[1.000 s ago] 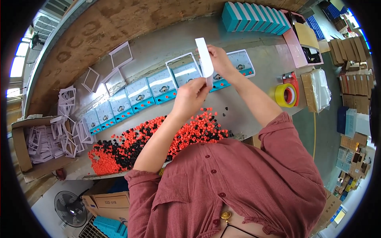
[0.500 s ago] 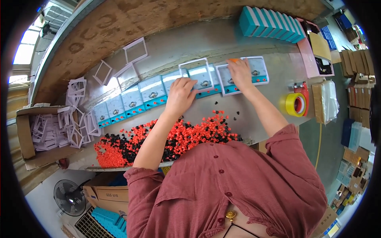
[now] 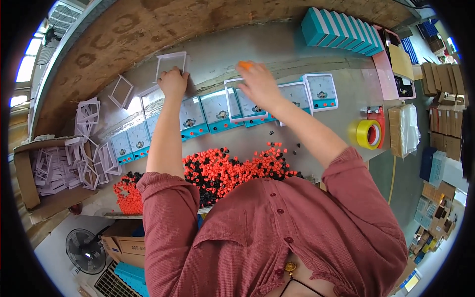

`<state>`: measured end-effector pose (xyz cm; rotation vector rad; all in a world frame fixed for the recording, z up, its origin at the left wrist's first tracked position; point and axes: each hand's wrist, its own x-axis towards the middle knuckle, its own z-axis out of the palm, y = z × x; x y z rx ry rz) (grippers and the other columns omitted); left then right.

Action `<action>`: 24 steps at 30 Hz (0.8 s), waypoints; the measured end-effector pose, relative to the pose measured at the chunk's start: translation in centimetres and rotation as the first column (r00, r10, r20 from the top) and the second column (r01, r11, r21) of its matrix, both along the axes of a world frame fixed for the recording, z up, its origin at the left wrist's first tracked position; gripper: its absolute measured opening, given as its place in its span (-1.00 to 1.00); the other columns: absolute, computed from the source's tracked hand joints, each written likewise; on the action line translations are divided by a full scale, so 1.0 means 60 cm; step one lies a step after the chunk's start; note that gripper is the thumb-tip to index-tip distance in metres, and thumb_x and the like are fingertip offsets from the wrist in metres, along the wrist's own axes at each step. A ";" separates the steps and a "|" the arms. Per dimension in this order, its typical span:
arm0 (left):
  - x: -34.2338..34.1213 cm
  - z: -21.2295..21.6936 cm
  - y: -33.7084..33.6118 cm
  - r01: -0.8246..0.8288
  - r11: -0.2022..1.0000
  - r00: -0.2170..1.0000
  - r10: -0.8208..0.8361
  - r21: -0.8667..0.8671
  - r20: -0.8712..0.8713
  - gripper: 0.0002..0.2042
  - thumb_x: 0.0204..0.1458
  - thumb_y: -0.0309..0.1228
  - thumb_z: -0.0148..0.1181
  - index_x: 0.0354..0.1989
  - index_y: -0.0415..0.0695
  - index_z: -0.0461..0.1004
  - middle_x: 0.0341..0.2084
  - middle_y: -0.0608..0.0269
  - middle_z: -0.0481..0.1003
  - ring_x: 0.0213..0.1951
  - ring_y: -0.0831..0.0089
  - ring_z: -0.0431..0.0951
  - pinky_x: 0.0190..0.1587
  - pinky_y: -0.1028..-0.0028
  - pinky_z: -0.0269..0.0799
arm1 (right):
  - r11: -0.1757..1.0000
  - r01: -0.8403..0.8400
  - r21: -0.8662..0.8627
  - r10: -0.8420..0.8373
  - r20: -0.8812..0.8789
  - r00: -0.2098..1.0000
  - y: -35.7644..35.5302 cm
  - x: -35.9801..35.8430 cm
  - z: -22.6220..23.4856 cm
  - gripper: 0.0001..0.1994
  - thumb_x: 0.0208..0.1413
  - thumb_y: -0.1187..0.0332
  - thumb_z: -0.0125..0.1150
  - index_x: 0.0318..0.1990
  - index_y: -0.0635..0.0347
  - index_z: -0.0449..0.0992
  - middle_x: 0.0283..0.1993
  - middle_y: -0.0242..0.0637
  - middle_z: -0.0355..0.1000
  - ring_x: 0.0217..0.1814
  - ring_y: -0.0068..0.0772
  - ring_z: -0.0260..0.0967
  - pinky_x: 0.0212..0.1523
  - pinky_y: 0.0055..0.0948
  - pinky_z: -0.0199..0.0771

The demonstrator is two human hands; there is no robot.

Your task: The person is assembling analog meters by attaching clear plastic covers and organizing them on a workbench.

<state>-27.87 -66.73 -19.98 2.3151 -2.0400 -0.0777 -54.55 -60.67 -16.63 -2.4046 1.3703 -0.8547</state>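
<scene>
Workshop bench beneath a bowed plywood wall

A grey worktable (image 3: 297,54) runs under the brown plywood wall (image 3: 148,24); bright windows (image 3: 24,64) glow at ten o'clock, a floor fan (image 3: 85,251) stands at seven o'clock, and stacked cardboard boxes (image 3: 445,84) line shelves at three o'clock on grey floor (image 3: 52,257).

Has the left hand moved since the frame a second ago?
Yes. The left hand has gone from above the row of blue-edged panel meters out past it, toward the far side of the bench, and now rests on a clear square frame.
</scene>
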 end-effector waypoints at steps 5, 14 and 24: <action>-0.002 0.044 0.046 0.004 0.975 0.990 -0.035 -0.221 -0.134 -0.74 -0.06 -0.23 0.12 -0.43 -0.21 0.49 -0.52 0.09 0.51 -0.27 0.13 0.45 -0.26 0.17 0.33 | 0.986 0.004 0.164 0.051 -0.328 0.943 0.003 0.024 0.001 -0.81 -0.12 0.44 0.03 -0.30 0.13 0.48 -0.29 -0.26 0.43 -0.08 -0.23 0.34 0.21 -0.03 0.07; -0.063 0.124 0.240 -0.262 0.965 0.043 0.030 0.018 -0.999 -0.84 0.05 -0.41 0.10 -0.37 -0.29 0.44 -0.53 0.35 0.43 -0.45 0.65 0.38 -0.37 0.62 0.30 | 0.999 -0.003 0.037 0.015 -0.341 0.940 0.030 -0.015 -0.010 -0.62 0.00 0.05 0.05 -0.15 0.12 0.47 -0.22 -0.20 0.42 -0.04 -0.20 0.31 0.22 -0.05 0.01; -0.060 0.125 0.332 0.005 0.999 0.191 -0.034 -0.033 -0.981 -0.86 0.02 -0.48 0.10 -0.30 -0.29 0.43 -0.47 0.31 0.48 -0.40 0.62 0.40 -0.31 0.58 0.33 | 0.908 -0.081 0.410 -0.050 0.298 0.953 0.037 0.075 0.001 -0.42 0.03 0.01 0.10 0.11 0.24 0.28 0.08 -0.04 0.31 0.16 -0.12 0.22 0.17 -0.26 0.16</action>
